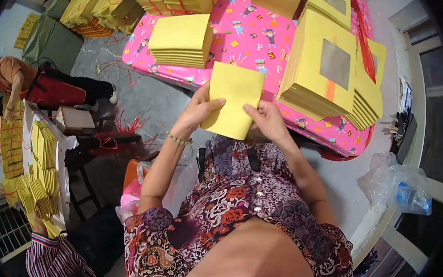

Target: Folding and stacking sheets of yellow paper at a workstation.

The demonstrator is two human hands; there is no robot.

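Note:
Both my hands hold a folded yellow paper [236,98] in front of my body, over the near edge of the table. My left hand [198,109] grips its left edge, with the thumb on top and the fingers underneath. On the lower right edge, my right hand [270,120] pinches it between thumb and fingers. A neat stack of folded yellow papers [179,35] lies just beyond my left hand. To the right of my right hand stands a taller yellow stack [304,64] with a silver square on its top sheet.
A pink patterned cloth [239,38] covers the table. Red ribbon [364,44] trails over the right-hand stacks. A plastic bag [402,192] hangs at the right. To the left, two people work at another table holding yellow bundles [44,152]. Red string scraps [121,125] lie on the floor.

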